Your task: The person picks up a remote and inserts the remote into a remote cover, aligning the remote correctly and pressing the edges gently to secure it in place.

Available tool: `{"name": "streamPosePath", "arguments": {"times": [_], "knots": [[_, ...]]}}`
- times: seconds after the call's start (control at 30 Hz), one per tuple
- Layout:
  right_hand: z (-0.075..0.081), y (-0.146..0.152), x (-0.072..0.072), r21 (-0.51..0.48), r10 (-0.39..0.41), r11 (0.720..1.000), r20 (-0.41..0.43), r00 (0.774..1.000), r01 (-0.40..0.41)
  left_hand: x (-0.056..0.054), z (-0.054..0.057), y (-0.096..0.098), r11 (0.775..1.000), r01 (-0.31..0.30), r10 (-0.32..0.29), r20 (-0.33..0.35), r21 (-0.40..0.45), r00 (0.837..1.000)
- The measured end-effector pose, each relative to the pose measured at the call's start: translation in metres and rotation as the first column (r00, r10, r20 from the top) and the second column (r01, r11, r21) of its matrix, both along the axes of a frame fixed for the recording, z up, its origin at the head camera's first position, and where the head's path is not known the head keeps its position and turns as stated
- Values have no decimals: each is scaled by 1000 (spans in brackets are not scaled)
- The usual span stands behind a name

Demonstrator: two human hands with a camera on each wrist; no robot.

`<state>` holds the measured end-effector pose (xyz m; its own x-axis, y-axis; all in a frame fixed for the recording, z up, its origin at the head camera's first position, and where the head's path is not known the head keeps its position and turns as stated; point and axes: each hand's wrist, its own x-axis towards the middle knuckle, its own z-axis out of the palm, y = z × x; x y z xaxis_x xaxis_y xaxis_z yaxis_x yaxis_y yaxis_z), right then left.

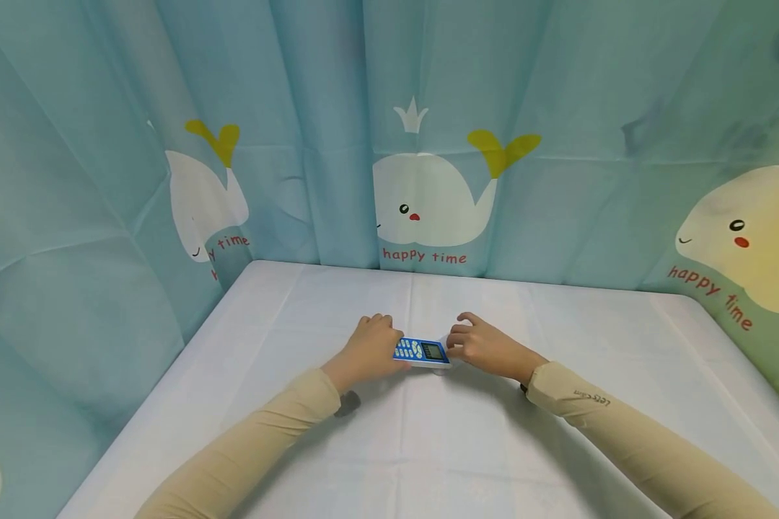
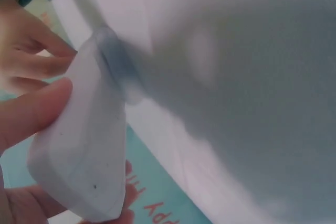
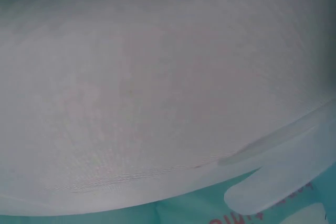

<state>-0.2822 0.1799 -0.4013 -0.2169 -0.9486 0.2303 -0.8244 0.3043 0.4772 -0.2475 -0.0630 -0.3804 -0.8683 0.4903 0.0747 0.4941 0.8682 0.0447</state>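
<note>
a blue-and-white handset (image 1: 418, 351), with the look of a remote control, is held between two hands over the middle of a white-covered table (image 1: 428, 447), in front of a printed curtain (image 1: 324, 108). the left hand (image 1: 368, 351) grips the keypad end; in the left wrist view its thumb lies along the pale casing, with fingers on the opposite side. the right hand (image 1: 485, 347) is at the other end, fingers bent and one raised clear; its fingertips appear to meet the casing, but whether they pinch it cannot be told. a blurred grey piece (image 2: 118, 64) at that end, in the left wrist view, cannot be identified.

orientation: the long axis runs crosswise, from the left hand to the right. the screen (image 1: 433, 351) lies toward the right hand, the keypad (image 1: 405, 349) toward the left; the buttoned face is turned upward, and the right end sits slightly nearer the wearer.

handling: the casing is judged to be light, stiff plastic, smooth enough to slip under a loose grasp, with the screen its most fragile part. the long side edges offer the soundest hold, thumb opposed to fingers, away from buttons and screen.
</note>
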Motion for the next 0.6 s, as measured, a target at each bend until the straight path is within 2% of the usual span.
{"name": "streamPosePath", "arguments": {"times": [0.13,0.47,0.6], "knots": [[-2,1,0,-7,-4,1000,25,1000,4,3,-1,2,1000,-18,18,-14,18,1000],[-4,2,9,-35,-47,998,109,993,51,9,-3,3,998,-57,57,-21,-10,998],[-4,3,11,-49,-46,997,133,990,53,10,-4,4,998,-62,62,-34,13,997]]}}
